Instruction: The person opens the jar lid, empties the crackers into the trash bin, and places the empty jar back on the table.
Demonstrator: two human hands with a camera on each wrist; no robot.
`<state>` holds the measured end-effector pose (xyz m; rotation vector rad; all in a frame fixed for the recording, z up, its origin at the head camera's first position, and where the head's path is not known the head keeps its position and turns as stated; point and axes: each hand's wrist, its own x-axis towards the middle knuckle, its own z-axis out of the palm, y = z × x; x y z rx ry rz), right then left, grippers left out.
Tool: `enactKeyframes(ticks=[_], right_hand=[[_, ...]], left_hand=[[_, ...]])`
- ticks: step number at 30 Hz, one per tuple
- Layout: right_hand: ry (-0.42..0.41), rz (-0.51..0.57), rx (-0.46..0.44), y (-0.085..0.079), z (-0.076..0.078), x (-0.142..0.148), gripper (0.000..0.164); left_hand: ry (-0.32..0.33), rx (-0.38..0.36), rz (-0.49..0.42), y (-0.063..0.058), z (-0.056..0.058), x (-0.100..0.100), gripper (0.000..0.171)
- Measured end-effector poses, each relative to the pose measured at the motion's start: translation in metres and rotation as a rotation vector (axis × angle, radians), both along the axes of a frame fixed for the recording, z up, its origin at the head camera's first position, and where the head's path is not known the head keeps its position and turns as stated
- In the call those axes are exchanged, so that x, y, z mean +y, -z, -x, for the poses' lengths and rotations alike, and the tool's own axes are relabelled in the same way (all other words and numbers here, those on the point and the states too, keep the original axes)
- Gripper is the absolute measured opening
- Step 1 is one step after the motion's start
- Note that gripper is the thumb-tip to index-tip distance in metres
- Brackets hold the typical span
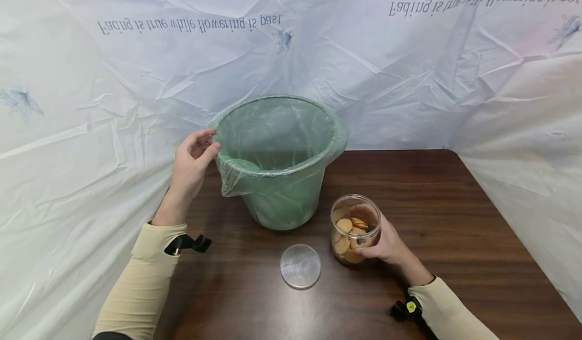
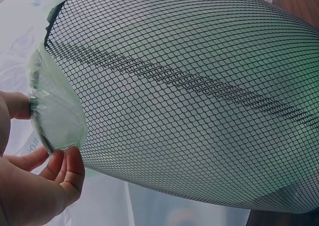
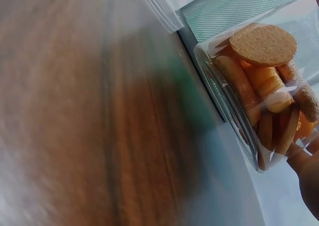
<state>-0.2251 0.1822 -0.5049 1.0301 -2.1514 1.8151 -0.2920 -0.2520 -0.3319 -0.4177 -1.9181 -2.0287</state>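
Hands well apart: left hand (image 1: 192, 164) pinches the green liner (image 1: 234, 179) at the rim of the mesh bin (image 1: 291, 211); right hand (image 1: 387, 243) is wrapped round a clear jar (image 1: 356, 236) of biscuits (image 1: 344, 225), mouth up, front right of the bin, over the brown table (image 1: 409, 188); can't tell if its base touches. Head view alone gives both hands at once, the jar's uncovered mouth, and a clear disc (image 1: 300, 266) lying flat on the table just left of the jar. Left wrist view adds the mesh up close, a denser band (image 2: 199, 89) running along it, liner folded over the rim. Right wrist view shows biscuits through the jar's side, including one flat round one; table blurred there.
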Motion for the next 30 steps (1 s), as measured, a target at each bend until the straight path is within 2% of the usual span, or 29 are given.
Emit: enactKeyframes(ticks=[6,13,30], right_hand=[[-0.012,0.022,0.026,-0.004,0.003,0.002,0.095],[-0.018,0.023,0.038,-0.007,0.008,0.004,0.093],[0.016,-0.002,0.037,-0.022,0.012,0.008,0.096]], left_hand=[[-0.011,-0.023,0.022,-0.001,0.0,0.0,0.038],[0.007,-0.018,0.008,0.0,0.001,0.0,0.038],[0.015,-0.022,0.044,0.0,0.0,-0.003,0.042]])
